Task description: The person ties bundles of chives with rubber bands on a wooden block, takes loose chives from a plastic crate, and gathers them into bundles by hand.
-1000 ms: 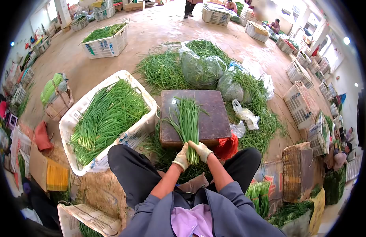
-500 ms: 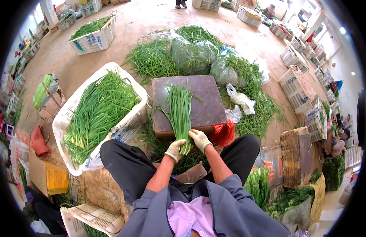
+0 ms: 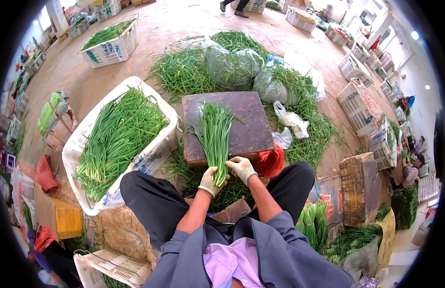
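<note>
A bunch of long green garlic chives (image 3: 216,132) lies with its leaves on a low dark wooden box (image 3: 251,122). Its stem ends point toward my body, over the box's near edge. My left hand (image 3: 212,181), in a pale glove, is wrapped around the stems from below and the left. My right hand (image 3: 241,169), also gloved, grips the right side of the stems with thumb and fingers. Red ties (image 3: 272,162) hang at the box's near right corner, close to my right hand.
On the left stands a white crate (image 3: 69,163) full of chives. Loose chives (image 3: 179,72) and plastic bags (image 3: 232,67) lie behind the box. Tied bundles (image 3: 313,225) are by my right knee. More crates (image 3: 359,105) line the right; a person (image 3: 409,170) sits there.
My left hand has shifted slightly left with the stem ends, and its fingers now show under the bunch. The leaves look more fanned out. At the back, a walking person's legs have moved right.
</note>
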Demonstrator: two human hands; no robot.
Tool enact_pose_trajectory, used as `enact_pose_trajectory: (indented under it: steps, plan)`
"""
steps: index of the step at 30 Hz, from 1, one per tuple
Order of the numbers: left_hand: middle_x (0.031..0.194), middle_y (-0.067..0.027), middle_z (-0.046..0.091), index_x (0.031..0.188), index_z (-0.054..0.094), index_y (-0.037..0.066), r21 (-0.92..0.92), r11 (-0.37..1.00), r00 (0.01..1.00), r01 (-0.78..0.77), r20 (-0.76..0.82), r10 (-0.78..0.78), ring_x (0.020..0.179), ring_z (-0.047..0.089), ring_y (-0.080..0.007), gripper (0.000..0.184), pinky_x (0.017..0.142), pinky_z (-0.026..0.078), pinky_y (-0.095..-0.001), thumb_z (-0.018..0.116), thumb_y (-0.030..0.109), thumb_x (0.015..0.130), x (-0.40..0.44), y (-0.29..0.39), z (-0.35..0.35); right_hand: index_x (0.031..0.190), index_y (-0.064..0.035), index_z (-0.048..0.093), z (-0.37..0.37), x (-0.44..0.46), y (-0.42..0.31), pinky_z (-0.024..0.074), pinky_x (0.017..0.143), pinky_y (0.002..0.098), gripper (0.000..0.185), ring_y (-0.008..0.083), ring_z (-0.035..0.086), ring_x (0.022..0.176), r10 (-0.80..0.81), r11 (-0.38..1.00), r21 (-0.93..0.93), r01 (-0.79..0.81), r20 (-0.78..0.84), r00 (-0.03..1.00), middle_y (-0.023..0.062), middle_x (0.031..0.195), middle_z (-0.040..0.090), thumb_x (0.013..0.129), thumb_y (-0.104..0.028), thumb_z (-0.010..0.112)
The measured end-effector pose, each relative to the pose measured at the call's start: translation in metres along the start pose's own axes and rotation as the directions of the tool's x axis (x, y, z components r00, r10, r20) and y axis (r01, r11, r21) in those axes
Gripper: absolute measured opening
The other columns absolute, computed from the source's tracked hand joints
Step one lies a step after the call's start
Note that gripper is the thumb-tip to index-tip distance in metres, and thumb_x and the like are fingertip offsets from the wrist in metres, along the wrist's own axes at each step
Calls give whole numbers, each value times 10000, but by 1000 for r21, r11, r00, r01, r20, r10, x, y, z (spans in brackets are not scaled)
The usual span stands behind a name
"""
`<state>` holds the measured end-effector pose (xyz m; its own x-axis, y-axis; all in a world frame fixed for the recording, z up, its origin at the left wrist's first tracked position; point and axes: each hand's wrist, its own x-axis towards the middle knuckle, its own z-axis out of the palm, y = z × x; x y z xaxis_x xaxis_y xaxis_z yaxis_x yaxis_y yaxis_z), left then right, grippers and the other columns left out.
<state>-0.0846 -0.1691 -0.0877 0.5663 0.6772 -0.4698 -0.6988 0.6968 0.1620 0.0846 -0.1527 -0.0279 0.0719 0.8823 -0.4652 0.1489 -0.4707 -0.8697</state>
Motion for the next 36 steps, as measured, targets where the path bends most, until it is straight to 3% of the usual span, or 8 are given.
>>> enact_pose_trajectory:
  steps: [5, 14, 17, 19, 23, 25, 28, 36]
  plan:
    - [893, -143, 717, 1124, 633, 23, 4, 1000, 1000, -19, -8, 19, 743, 700, -313, 368, 571, 577, -400, 475, 294, 931, -2, 1, 3, 1045, -20, 674, -4, 0, -2, 465, 529, 224, 259, 91, 596, 617, 85, 981, 174, -89, 33, 996, 29, 816, 666, 880, -212, 725]
    - [1019, -162, 704, 1182, 609, -1, -76, 997, 998, -27, 62, 31, 831, 697, -302, 363, 668, 593, -388, 550, 251, 927, -2, -3, 6, 1085, 9, 638, 0, 0, -1, 549, 578, 271, 222, 143, 648, 686, 34, 984, 172, -34, 6, 999, 63, 897, 674, 899, -108, 665]
    - [1080, -146, 689, 1208, 598, 8, 28, 1000, 993, -7, 122, 3, 871, 692, -261, 337, 710, 596, -363, 633, 159, 909, -3, -3, 4, 1087, 13, 634, 1, 2, -1, 563, 592, 281, 211, 156, 659, 699, 46, 991, 126, -49, 25, 999, 71, 909, 674, 904, -91, 653]
    - [1101, -127, 684, 1227, 595, 29, 226, 968, 988, -111, 129, 83, 872, 688, -223, 356, 713, 595, -343, 675, 79, 884, -1, -5, -3, 1091, 7, 637, 2, 3, 0, 564, 591, 283, 216, 158, 660, 700, 64, 986, 154, -69, 40, 997, 76, 913, 674, 907, -104, 655]
    - [1038, -94, 686, 1203, 606, 49, 190, 981, 999, -45, 33, 40, 832, 691, -207, 354, 687, 592, -329, 687, 38, 859, -4, -3, -2, 1105, 1, 642, 1, 5, -1, 564, 582, 298, 237, 167, 666, 710, 171, 930, 331, -161, 0, 985, 87, 919, 675, 919, -146, 659]
    - [1010, -82, 684, 1192, 610, 56, 174, 984, 997, -46, 67, 35, 819, 693, -209, 348, 676, 591, -327, 691, 31, 854, -5, -1, -1, 1114, 0, 644, 2, 7, -6, 550, 569, 295, 271, 164, 665, 687, 191, 922, 341, -184, 13, 982, 91, 922, 679, 914, -181, 678]
    - [1022, -84, 687, 1188, 612, 53, 195, 978, 997, -73, 47, 65, 820, 691, -211, 352, 674, 587, -330, 699, 32, 848, -7, -3, -2, 1101, 6, 649, 1, 16, 0, 514, 542, 269, 307, 147, 646, 614, 64, 994, 86, -66, 34, 997, 81, 878, 682, 882, -198, 722]
    - [978, -103, 695, 1119, 634, -9, 123, 991, 998, -55, 28, 52, 798, 686, -231, 264, 657, 577, -349, 656, 45, 861, 0, -2, -15, 1060, -38, 623, -6, 12, -1, 490, 530, 235, 191, 147, 639, 682, 158, 927, 336, -165, 49, 986, 65, 875, 658, 892, -118, 662]
